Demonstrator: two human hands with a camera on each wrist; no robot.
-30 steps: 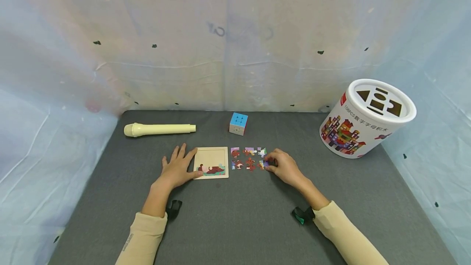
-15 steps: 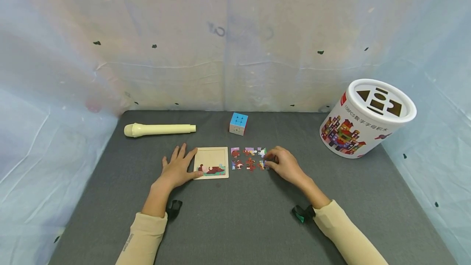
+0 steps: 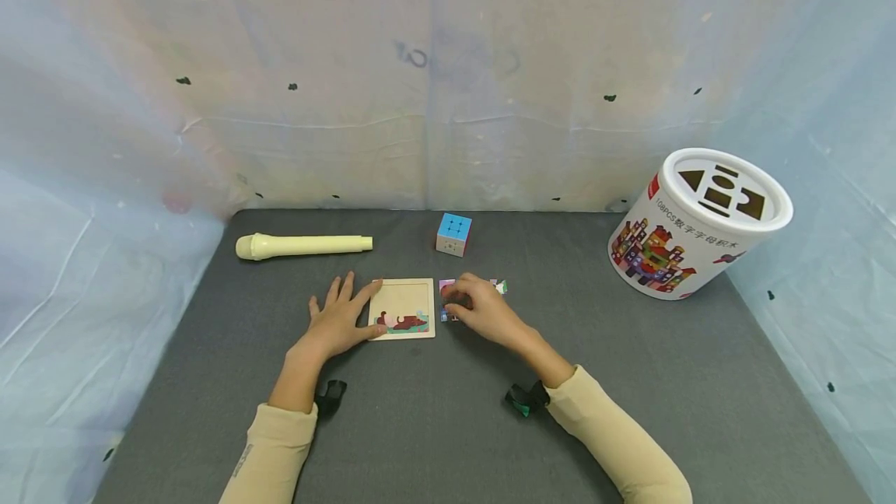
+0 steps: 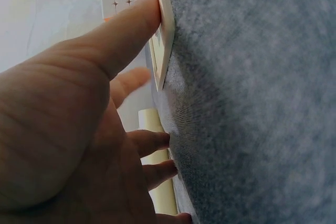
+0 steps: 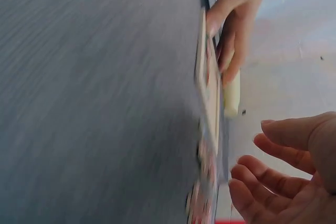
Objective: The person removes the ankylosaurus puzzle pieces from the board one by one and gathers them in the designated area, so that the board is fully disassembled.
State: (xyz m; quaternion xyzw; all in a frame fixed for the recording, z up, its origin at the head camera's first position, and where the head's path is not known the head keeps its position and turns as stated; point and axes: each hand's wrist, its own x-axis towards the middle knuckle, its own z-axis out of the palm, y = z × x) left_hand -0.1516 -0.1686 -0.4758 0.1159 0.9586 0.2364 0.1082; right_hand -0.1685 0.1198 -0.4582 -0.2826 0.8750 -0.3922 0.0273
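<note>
My left hand [image 3: 336,327] lies spread at the left side of a small wooden puzzle tray [image 3: 395,298]. Its thumb rests on the tray's lower left part and the index fingertip touches the upper left corner. A few pieces with a brown and pink picture sit along the tray's bottom. Just right of the tray, my right hand [image 3: 483,311] hovers over loose jigsaw pieces [image 3: 500,286], hiding most of them. In the right wrist view, thumb and fingers of the right hand [image 5: 283,171] are apart and loosely bent, with nothing visible between them.
A pale yellow toy microphone [image 3: 304,246] lies behind the left hand. A puzzle cube [image 3: 453,235] with a blue top stands behind the tray. At the right back, a large white bucket [image 3: 689,232] with a slotted lid stands on the grey table [image 3: 434,426].
My right hand has moved left from the rightmost loose pieces to the ones beside the tray. The left hand has stayed almost still, its index finger shifting slightly at the tray's corner.
</note>
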